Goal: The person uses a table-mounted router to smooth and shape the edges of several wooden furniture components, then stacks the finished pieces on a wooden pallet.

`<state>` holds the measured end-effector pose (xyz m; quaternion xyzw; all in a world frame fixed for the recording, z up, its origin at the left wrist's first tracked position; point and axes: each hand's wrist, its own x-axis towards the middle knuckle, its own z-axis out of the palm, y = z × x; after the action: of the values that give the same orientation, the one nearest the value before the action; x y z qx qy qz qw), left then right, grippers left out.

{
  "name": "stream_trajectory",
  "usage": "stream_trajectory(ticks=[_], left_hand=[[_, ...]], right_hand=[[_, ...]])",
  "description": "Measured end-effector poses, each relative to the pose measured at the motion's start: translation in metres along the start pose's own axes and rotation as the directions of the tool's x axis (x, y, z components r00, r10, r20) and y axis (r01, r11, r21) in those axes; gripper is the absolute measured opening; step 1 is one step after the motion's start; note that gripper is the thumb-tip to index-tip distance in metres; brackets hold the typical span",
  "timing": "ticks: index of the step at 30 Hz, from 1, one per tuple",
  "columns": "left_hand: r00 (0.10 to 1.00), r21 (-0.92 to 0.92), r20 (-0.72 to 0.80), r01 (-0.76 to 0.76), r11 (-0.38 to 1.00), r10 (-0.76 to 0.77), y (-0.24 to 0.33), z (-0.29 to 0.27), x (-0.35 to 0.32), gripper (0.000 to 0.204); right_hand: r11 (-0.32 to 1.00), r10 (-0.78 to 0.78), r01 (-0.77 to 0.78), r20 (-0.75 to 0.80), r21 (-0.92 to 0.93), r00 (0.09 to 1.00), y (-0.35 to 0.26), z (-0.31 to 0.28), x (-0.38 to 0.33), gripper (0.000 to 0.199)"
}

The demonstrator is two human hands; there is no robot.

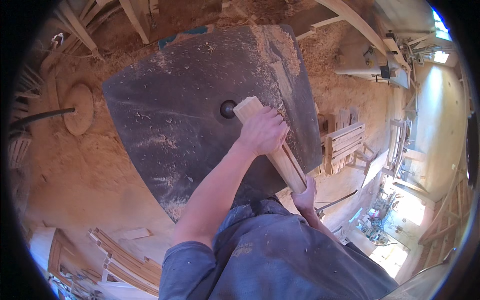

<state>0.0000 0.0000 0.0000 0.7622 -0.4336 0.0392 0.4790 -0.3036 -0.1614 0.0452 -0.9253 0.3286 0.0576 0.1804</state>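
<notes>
Wooden bar (285, 167) and bench (175, 100) partly hidden
The left hand (263, 131) covers part of the bar, the right hand (305, 196) its near end; the shirt (285, 250) hides some near edge; distant clutter (377, 222) is too small to tell.

Wood shavings (291, 50), a sawdust-covered floor (100, 175) and stacked timber (131, 276) mark a woodworking workshop.

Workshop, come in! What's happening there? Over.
Left hand gripping wooden piece, right hand holding its near end. Far end beside round dark knob. Shavings scattered across dark tabletop.
</notes>
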Motion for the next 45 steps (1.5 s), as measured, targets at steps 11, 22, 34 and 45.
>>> stream_trajectory(ticks=[11, 22, 34, 45], left_hand=[[1.0, -0.015, -0.005, 0.025, 1.0, -0.025, -0.001, -0.016, -0.015, 0.021], [0.992, 0.069, 0.076, 0.09, 0.994, -0.095, 0.017, -0.04, -0.041, 0.019], [0.978, 0.046, 0.21, -0.01, 0.999, 0.0, 0.026, -0.021, -0.029, 0.02], [0.977, 0.028, 0.214, -0.019, 0.999, 0.012, 0.005, -0.003, 0.001, 0.028]], right_hand=[[1.0, 0.001, 0.0, 0.054, -0.024, 0.999, -0.015, -0.004, 0.003, 0.066], [0.995, -0.099, 0.097, 0.097, 0.027, 0.99, -0.006, -0.007, 0.0, 0.063], [0.976, -0.184, 0.215, 0.396, -0.034, 0.9, -0.026, -0.046, 0.001, 0.1], [0.999, -0.038, 0.036, 0.037, 0.036, 0.999, -0.039, 0.012, 0.002, 0.067]])
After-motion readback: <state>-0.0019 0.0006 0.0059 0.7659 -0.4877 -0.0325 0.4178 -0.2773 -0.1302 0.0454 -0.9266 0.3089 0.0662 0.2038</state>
